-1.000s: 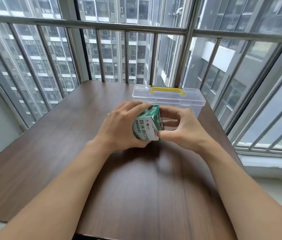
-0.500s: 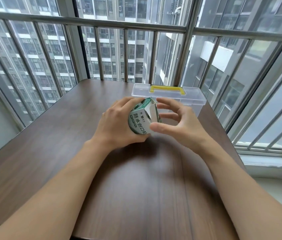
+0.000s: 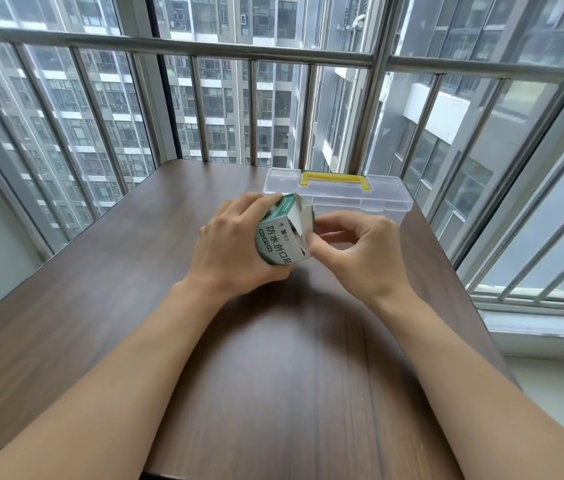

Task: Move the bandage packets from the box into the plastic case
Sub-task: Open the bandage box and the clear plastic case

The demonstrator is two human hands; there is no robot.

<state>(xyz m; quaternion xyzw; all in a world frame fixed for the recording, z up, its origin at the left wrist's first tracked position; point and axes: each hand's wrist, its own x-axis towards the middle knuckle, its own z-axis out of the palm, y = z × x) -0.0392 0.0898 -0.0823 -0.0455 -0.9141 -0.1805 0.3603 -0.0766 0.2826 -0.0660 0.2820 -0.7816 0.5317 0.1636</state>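
On the dark wooden table (image 3: 273, 358), a clear plastic case (image 3: 337, 194) sits closed at the far edge. Just before it, the left hand (image 3: 235, 251) grips the green-and-white box (image 3: 282, 235), while the right hand (image 3: 356, 252) pinches its opened end flap (image 3: 305, 216).

A dark wood-grain counter (image 3: 107, 306) is seen set against a railed window. A clear plastic case (image 3: 356, 199) with a yellow handle (image 3: 334, 177), lid closed, is placed at its far right edge.
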